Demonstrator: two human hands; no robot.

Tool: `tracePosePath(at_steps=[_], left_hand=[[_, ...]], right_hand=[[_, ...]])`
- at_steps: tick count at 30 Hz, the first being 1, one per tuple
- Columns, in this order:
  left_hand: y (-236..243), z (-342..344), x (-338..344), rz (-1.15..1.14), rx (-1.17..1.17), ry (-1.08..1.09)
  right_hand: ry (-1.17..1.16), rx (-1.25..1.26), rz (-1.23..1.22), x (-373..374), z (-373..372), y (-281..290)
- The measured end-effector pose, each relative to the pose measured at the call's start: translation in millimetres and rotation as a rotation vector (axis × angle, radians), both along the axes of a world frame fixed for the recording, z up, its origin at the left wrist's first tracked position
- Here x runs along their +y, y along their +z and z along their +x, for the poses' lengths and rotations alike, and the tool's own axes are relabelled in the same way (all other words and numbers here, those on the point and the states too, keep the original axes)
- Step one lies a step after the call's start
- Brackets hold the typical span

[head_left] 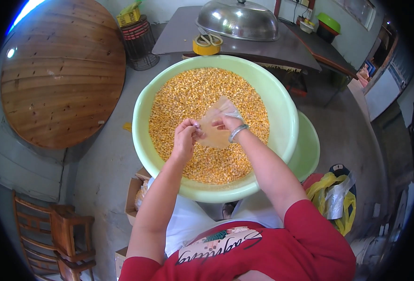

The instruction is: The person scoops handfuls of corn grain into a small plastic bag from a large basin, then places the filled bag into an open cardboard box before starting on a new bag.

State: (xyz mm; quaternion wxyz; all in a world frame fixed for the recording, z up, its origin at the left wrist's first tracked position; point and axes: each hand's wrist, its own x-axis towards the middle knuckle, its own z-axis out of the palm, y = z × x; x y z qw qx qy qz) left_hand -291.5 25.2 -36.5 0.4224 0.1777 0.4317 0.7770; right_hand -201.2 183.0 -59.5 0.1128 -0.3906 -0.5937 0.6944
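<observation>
Nearest the camera lay the red printed shirt and white apron of the person, whose forearms rose from the lower edge toward the centre of the scene; both hands met over a large pale green basin filled with yellow maize kernels; judged from its position, the basin sat close in front of the body so that the kernels stayed within easy reach. A second green basin showed just behind its right rim. Far left stood a round wooden tabletop, apparently tipped on edge; a wooden chair stood near left. A dark table at the far side carried a domed metal cover and a yellow tape roll.

The left hand was closed, fingertips pinching the left edge of a clear plastic bag; the right hand, wearing a metal bracelet, was likewise closed on the bag's right edge. The bag was held directly above the kernels, near the basin's centre, apparently being spread at its mouth; anything dropped would have fallen back into the basin.

Packages: a yellow crate on a wire stand at far left; cardboard boxes near left under the basin rim; yellow and grey plastic bags bunched at near right; lettering on the shirt was black script on a pale panel.
</observation>
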Motion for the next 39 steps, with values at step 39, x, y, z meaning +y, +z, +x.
tracePosePath(at_steps=[39], left_hand=[[-20,-3,1,-0.497,1.219,0.557]], right_hand=[[0.668,-0.296,0.601,-21,-5,-29]])
